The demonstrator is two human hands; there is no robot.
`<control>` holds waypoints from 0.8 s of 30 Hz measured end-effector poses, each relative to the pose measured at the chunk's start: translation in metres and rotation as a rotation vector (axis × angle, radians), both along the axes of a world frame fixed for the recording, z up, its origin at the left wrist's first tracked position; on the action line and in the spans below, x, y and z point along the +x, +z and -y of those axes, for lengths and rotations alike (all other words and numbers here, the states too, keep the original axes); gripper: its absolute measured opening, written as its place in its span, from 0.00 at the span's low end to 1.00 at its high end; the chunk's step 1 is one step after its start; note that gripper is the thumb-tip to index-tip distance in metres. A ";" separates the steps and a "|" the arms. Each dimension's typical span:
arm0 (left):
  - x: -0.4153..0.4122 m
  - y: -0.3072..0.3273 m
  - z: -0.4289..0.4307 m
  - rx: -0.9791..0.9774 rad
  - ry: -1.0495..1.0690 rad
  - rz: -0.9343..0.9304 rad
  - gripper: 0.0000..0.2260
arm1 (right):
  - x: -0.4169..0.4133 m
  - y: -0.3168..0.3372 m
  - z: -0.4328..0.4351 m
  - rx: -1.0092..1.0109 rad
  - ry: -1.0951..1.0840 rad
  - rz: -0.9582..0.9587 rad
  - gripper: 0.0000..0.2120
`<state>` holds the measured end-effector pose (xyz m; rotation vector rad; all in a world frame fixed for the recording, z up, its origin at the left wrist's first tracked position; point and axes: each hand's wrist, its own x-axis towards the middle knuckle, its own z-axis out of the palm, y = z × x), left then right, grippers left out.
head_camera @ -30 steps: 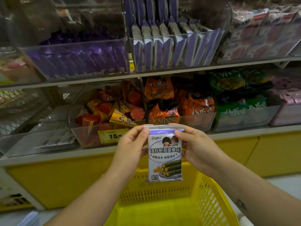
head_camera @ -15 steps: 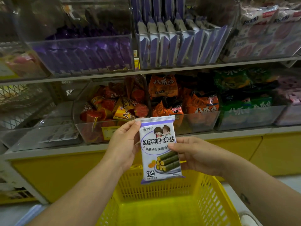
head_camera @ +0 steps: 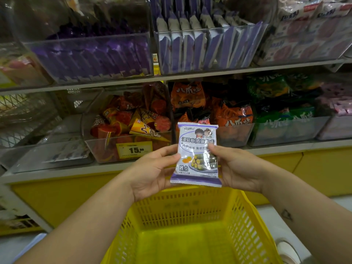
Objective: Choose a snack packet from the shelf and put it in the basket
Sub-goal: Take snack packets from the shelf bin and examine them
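Closest to me: one yellow plastic basket (head_camera: 182, 205), rigid, with slotted lattice walls and a solid floor; nothing in the part I can see. Two bare forearms reach forward over it, and the right one carries a small dark triangle mark (head_camera: 286, 215).

My left hand (head_camera: 152, 172) pinches the left edge of the snack packet (head_camera: 197, 155), thumb on the front, fingers behind. My right hand (head_camera: 238, 168) pinches the right edge the same way.

One packet, held upright and face-on above the basket's far rim, not in it. It is a flat glossy foil pouch, rectangular, with crimped seams top and bottom. White face, purple bands, two cartoon heads, dark Chinese print, a picture of green rolls with yellow filling.

Behind it is the shelf (head_camera: 47, 173), pale boards on a yellow base, two levels visible, holding clear hard-plastic bins. Lower level: cone-shaped red and yellow wrappers (head_camera: 133, 121), crinkly orange bags (head_camera: 232, 115), green bags (head_camera: 282, 103), and one yellow price tag (head_camera: 134, 149) reading 15. Upper level: dark purple packs (head_camera: 95, 58) and upright white-and-purple packs (head_camera: 200, 46) in rows.
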<state>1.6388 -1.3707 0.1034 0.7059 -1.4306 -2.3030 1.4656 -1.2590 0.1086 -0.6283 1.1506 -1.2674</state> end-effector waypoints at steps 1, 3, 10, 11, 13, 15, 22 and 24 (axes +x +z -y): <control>-0.001 -0.001 0.000 -0.068 0.045 0.006 0.15 | 0.001 0.000 0.001 -0.022 -0.022 -0.032 0.15; -0.005 -0.007 0.001 -0.354 0.174 0.065 0.17 | 0.004 -0.001 0.002 -0.080 -0.096 -0.210 0.14; -0.011 -0.016 -0.010 -0.447 0.068 -0.057 0.23 | 0.027 -0.004 0.001 -0.244 -0.028 -0.568 0.20; -0.011 -0.016 -0.010 -0.445 0.094 -0.050 0.25 | 0.028 -0.004 0.002 -0.244 -0.011 -0.610 0.19; -0.010 -0.017 -0.008 -0.392 0.118 -0.064 0.25 | 0.027 -0.005 0.003 -0.247 -0.023 -0.670 0.18; -0.009 -0.017 -0.006 -0.304 0.092 -0.117 0.23 | 0.023 -0.004 0.004 -0.262 -0.093 -0.691 0.19; -0.007 -0.013 -0.005 -0.207 0.038 -0.180 0.22 | 0.013 0.002 0.003 -0.416 -0.234 -0.602 0.20; -0.008 -0.014 -0.005 -0.238 0.094 -0.181 0.22 | 0.015 0.004 0.001 -0.471 -0.241 -0.679 0.22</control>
